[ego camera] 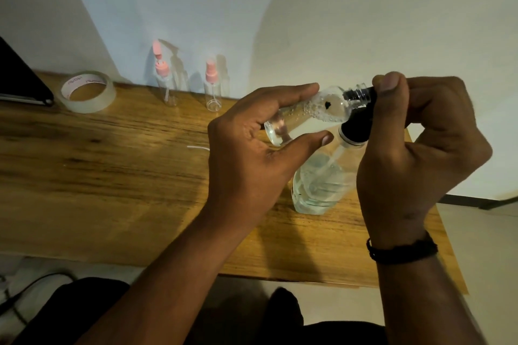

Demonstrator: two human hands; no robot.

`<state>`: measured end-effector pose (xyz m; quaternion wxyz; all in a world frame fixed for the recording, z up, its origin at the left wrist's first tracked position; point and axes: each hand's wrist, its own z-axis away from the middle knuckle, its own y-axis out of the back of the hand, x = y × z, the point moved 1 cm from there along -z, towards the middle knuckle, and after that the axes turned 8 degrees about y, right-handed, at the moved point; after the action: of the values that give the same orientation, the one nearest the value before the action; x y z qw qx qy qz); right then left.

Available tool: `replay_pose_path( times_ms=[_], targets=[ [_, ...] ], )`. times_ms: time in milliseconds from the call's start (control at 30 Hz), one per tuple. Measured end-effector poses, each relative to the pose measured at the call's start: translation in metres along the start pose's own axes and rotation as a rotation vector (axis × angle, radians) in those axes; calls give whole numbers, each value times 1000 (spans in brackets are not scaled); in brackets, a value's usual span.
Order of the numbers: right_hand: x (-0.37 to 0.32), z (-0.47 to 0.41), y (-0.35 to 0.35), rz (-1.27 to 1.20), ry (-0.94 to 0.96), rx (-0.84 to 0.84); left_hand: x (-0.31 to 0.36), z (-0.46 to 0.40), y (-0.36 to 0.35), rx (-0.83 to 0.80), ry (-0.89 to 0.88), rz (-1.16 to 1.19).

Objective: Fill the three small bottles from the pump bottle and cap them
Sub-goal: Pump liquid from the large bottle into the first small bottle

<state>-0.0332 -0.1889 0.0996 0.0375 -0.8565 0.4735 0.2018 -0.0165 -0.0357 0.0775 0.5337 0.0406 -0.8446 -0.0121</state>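
Note:
My left hand holds a small clear bottle tilted almost flat, its open threaded neck against the black pump nozzle. Bubbly liquid lies inside it. My right hand is curled over the black pump head of the large clear pump bottle, which stands on the wooden table. Two small bottles stand at the back by the wall: one has a pink spray cap on it and a second pink cap above it, the other carries a pink spray cap.
A roll of clear tape lies at the back left beside a dark flat object. A thin white tube lies on the table left of my left hand. The table's right edge runs near the pump bottle.

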Motion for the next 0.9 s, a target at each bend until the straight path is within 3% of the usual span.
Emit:
replay_pose_path(
  times_ms=[900],
  targets=[
    [2,1,2,-26,-6,1,2,0,-3,-3,-12,-20]
  ],
)
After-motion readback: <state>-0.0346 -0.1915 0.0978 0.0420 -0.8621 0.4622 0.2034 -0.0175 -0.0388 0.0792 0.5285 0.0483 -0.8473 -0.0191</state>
